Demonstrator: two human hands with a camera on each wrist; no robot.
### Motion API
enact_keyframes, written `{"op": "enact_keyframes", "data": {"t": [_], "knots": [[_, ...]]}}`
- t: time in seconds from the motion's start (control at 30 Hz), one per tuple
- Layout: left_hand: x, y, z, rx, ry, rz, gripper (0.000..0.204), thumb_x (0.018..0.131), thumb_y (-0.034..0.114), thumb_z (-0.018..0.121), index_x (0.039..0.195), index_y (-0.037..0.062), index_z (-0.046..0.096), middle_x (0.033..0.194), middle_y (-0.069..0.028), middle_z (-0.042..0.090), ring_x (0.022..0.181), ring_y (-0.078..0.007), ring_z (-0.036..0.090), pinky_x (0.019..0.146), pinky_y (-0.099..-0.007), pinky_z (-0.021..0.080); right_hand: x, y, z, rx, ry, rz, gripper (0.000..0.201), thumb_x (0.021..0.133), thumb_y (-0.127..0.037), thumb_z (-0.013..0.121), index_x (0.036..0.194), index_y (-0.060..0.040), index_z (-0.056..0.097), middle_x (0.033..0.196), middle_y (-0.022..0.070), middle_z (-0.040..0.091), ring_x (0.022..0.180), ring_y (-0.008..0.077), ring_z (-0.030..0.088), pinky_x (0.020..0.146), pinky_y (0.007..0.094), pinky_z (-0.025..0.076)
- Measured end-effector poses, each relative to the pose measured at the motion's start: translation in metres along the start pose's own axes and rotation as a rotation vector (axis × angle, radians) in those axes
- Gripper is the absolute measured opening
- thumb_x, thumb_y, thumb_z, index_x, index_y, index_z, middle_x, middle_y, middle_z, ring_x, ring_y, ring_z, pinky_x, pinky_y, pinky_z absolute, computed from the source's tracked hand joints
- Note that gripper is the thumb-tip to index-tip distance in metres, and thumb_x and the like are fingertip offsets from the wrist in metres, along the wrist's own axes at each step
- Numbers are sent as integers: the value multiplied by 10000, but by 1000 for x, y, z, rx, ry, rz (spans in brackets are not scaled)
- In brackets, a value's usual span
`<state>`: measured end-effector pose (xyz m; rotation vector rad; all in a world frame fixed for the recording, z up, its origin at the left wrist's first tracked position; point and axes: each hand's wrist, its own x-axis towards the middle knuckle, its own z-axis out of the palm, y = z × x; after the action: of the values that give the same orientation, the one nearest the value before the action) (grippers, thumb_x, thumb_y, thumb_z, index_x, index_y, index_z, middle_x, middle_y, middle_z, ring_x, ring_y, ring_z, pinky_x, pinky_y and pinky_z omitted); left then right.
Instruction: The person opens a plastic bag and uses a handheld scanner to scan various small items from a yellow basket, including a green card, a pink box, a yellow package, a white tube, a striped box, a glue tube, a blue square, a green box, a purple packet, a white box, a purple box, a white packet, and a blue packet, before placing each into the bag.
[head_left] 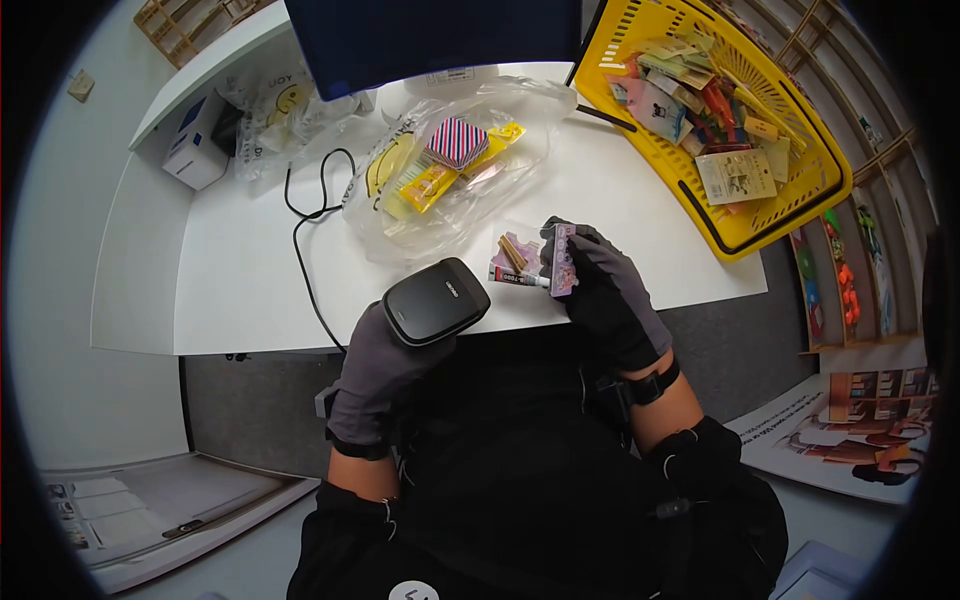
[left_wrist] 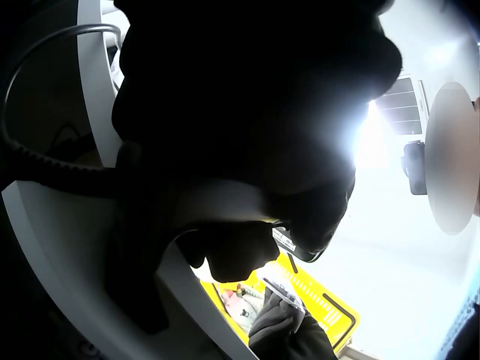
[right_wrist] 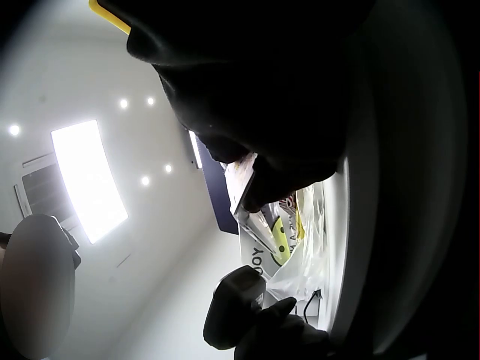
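In the head view, the left hand (head_left: 378,370) grips a black handheld device (head_left: 437,302) above the desk's front edge. To its right, the right hand (head_left: 612,295) pinches a small clear package with a purple card (head_left: 564,262); a tube with a dark label (head_left: 518,275) shows in it. Behind both hands lies a clear plastic bag (head_left: 400,232) bearing a striped box (head_left: 457,143) and a yellow packet (head_left: 430,188). The right wrist view shows the device (right_wrist: 231,306) in the left hand, below the dark right hand.
A yellow basket (head_left: 730,238) full of small packages stands at the back right. At the back is a dark screen (head_left: 435,40). A black cable (head_left: 300,250) runs down the desk (head_left: 240,290) on the left, near a white box (head_left: 197,150) and another plastic bag (head_left: 275,110).
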<state>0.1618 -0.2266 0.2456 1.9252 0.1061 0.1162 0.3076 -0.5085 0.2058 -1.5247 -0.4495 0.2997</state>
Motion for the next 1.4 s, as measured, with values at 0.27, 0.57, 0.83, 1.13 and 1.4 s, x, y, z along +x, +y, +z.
{"op": "enact_keyframes", "data": {"t": [0.27, 0.57, 0.83, 1.13, 1.4], "knots": [[1, -6, -4, 48, -25, 23, 493, 848, 149, 909, 1294, 16, 748, 1148, -135, 829, 1051, -280, 803, 951, -378, 613, -2, -11, -1, -266, -55, -131, 377, 1024, 73, 687, 1390, -11, 707, 1307, 96, 766, 1195, 186, 761, 1074, 305, 601], [1, -4, -4, 78, -28, 25, 509, 849, 156, 913, 1304, 9, 742, 1173, -139, 826, 1071, -284, 802, 955, -379, 614, 1, -8, 0, -340, -13, -123, 314, 960, 25, 801, 1270, -26, 787, 1334, 126, 753, 1238, 263, 755, 1073, 345, 610], [3, -3, -6, 61, -45, -20, 504, 837, 166, 921, 1284, 10, 749, 1145, -139, 831, 1048, -289, 807, 946, -383, 617, 1, -9, 2, -146, -36, -19, 384, 960, 31, 791, 1338, -25, 754, 1365, 123, 743, 1267, 247, 742, 1100, 342, 598], [4, 1, -11, 3, -95, -5, 430, 831, 184, 922, 1200, 17, 779, 1087, -162, 835, 1005, -317, 810, 923, -390, 619, 48, -39, -33, -584, -225, -107, 496, 981, 24, 771, 1463, 0, 658, 1392, 133, 737, 1266, 240, 734, 1124, 323, 577], [3, 0, -13, -36, -133, -10, 435, 828, 204, 929, 1193, 16, 786, 1079, -162, 837, 991, -322, 809, 912, -395, 622, 137, -64, 43, -868, -212, -316, 419, 1044, -118, 760, 1431, 10, 663, 1357, 138, 750, 1196, 255, 751, 1073, 337, 600]]}}
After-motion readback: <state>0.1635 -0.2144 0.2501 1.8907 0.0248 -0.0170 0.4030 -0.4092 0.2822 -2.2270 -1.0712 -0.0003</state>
